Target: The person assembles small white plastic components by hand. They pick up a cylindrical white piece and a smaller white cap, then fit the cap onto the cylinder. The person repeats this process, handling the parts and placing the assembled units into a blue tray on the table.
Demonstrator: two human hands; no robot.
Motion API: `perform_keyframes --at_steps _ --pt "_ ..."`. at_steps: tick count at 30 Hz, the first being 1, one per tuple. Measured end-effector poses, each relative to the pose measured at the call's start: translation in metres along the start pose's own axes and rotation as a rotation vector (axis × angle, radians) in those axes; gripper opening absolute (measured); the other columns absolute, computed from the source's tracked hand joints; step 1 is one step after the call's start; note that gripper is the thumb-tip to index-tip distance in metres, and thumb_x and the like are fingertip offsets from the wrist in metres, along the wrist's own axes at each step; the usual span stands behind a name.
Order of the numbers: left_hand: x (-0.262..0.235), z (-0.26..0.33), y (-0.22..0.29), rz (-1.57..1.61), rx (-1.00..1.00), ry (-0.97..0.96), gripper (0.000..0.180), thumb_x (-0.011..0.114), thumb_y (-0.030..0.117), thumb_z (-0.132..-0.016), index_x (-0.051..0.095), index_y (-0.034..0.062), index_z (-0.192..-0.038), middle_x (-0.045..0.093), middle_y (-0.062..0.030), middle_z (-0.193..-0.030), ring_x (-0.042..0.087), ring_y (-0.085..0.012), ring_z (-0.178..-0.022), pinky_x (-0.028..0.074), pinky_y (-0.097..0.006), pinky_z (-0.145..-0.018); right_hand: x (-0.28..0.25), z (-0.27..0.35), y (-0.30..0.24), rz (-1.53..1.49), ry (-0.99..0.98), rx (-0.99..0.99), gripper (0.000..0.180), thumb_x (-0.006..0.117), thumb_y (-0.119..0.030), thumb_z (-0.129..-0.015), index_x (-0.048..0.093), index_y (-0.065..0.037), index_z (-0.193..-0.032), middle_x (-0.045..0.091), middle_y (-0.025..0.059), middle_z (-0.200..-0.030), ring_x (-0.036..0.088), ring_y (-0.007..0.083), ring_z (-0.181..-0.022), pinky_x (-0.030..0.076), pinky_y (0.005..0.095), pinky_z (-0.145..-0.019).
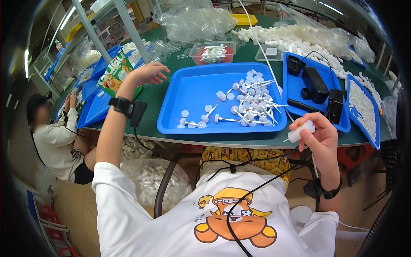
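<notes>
My right hand [321, 136] grips a small white plastic cylinder [299, 132], held upward-slanting between thumb and fingers, with a thin pin sticking out of its lower end. This hand is just off the front right corner of a blue tray [188, 92]. Inside that tray, mostly on the right, lie several white thin-stemmed parts [252, 103] with round translucent discs. My left hand [150, 73] hovers with loosely spread fingers and nothing in them, beyond the tray's left edge. Closest to it is a green snack bag [117, 73].
A clear box [212, 52] of thin white sticks stands behind the tray. To the right, another blue tray [295, 92] holds black devices; white cylinders [274, 36] are heaped behind. A white cable [260, 47] crosses the table. At left sits another person [60, 132].
</notes>
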State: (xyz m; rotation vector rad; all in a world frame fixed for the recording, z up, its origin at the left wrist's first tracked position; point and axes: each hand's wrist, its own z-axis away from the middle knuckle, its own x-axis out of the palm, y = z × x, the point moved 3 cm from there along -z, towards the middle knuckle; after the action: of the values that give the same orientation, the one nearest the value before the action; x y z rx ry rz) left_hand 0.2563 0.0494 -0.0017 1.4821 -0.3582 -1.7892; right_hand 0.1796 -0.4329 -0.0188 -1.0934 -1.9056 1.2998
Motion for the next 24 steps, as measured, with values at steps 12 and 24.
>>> perform_keyframes --at_steps 12,24 --pt "0.013 -0.017 -0.016 -0.158 -0.141 -0.030 0.041 0.053 0.040 -0.088 0.049 0.0089 -0.114 0.060 -0.0089 -0.088 0.059 -0.0154 -0.066 0.051 -0.026 -0.060 0.001 0.002 -0.002 -0.001 -0.070 0.027 0.020 0.059 -0.001 -0.084 0.053 0.000 -0.103 0.062 0.0123 -0.098 0.059 0.0120 -0.088 0.048 0.0202 -0.064" --pt "0.114 0.174 0.121 0.337 0.801 0.241 0.033 0.047 0.003 -0.088 0.036 0.0039 -0.119 0.050 -0.0054 -0.081 0.052 -0.0112 -0.072 0.044 -0.024 -0.065 0.007 0.008 -0.014 0.133 -0.206 -0.286 0.024 0.064 0.005 -0.076 0.057 0.000 -0.098 0.054 0.0097 -0.099 0.053 0.0175 -0.095 0.041 0.0291 -0.082"
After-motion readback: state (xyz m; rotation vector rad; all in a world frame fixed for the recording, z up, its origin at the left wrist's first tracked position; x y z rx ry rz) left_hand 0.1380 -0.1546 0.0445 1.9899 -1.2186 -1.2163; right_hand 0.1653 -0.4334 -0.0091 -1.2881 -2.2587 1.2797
